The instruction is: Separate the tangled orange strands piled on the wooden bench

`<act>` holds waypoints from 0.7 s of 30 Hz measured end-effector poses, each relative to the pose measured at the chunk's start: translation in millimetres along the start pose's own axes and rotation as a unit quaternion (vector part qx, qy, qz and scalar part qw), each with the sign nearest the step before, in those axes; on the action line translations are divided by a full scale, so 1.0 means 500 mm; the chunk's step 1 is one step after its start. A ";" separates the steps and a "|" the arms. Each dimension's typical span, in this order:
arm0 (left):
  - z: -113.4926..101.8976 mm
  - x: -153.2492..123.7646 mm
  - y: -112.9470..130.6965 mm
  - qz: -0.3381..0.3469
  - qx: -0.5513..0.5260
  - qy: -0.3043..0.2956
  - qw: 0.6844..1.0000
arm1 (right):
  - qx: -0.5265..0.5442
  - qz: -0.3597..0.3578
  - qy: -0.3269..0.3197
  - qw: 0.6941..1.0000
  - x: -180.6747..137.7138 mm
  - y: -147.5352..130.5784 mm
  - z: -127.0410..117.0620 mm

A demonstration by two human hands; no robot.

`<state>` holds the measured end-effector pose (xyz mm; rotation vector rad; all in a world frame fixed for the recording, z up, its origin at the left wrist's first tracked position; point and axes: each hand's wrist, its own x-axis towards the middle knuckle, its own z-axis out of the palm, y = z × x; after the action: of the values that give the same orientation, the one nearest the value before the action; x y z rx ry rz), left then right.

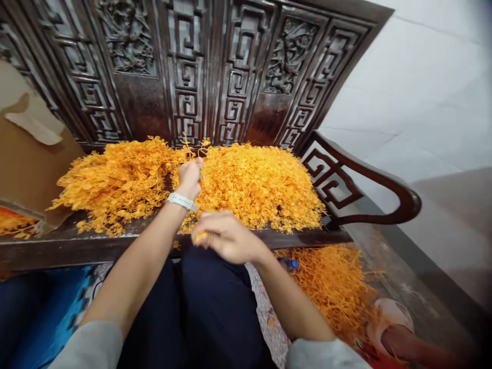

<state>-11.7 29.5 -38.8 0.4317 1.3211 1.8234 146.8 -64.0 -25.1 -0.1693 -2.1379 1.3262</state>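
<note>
My left hand (189, 177), with a white band on its wrist, is closed at the back of the bench between two heaps. Thin stems of an orange plastic sprig (192, 148) stick up from its fist. Nearer to me, above my lap, my right hand (226, 238) is slightly blurred. Its fingers are curled round a small orange piece (200, 237), whose exact shape I cannot make out. To the right lies a large heap of orange sprigs (257, 184); a looser heap of orange sprigs (119, 177) spreads to the left.
The dark wooden bench (154, 246) has a carved back and a curved armrest (384, 205). A cardboard box (31, 164) stands at the left. On the floor are a pile of orange strands (330, 287), a blue-capped bottle (290, 264) and another person's foot (395, 328).
</note>
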 end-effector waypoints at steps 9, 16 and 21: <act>-0.013 -0.004 0.017 -0.010 -0.076 -0.233 0.969 | 0.402 0.192 0.401 0.800 0.003 0.128 -0.085; -0.001 -0.045 -0.007 -0.021 0.067 -0.329 0.942 | 0.292 0.128 0.439 0.840 0.015 0.136 -0.067; -0.004 -0.019 -0.011 -0.013 0.104 -0.301 0.948 | 0.292 0.145 0.450 0.831 -0.009 0.135 -0.073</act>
<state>-5.1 21.3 -42.9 0.9899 1.0718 1.3674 157.0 -4.6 -72.8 -0.7213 -0.8906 1.5717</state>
